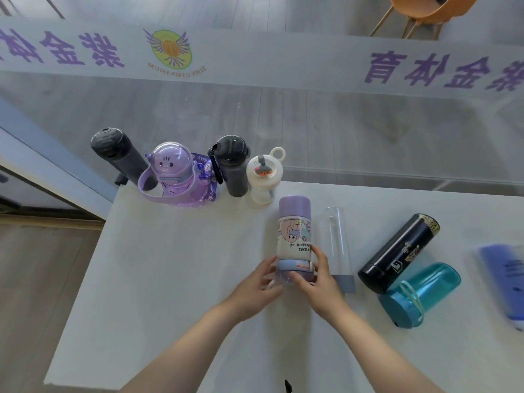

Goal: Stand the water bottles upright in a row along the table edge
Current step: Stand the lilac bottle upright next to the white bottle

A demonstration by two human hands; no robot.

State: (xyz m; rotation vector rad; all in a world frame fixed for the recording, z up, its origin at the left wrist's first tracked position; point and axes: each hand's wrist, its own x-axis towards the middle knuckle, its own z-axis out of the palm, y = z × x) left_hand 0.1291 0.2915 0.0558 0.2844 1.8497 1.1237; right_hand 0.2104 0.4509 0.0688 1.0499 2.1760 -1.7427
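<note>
A cartoon-printed bottle (295,231) with a purple base lies on the white table (170,265), its lid end toward me. My left hand (262,282) and my right hand (319,282) both grip that lid end. Along the far edge several bottles stand upright: a dark grey flask (119,151), a purple cat bottle (175,177), a smoky grey bottle (234,168) and a white bottle (263,177). Lying on their sides to the right are a clear bottle (337,245), a black flask (397,253), a teal bottle (419,293) and a blue bottle (507,282).
Beyond the table's far edge is a glass wall with purple lettering and a grey floor below. An orange chair (419,9) stands at the top right. The table's left edge drops to a wooden floor (34,279).
</note>
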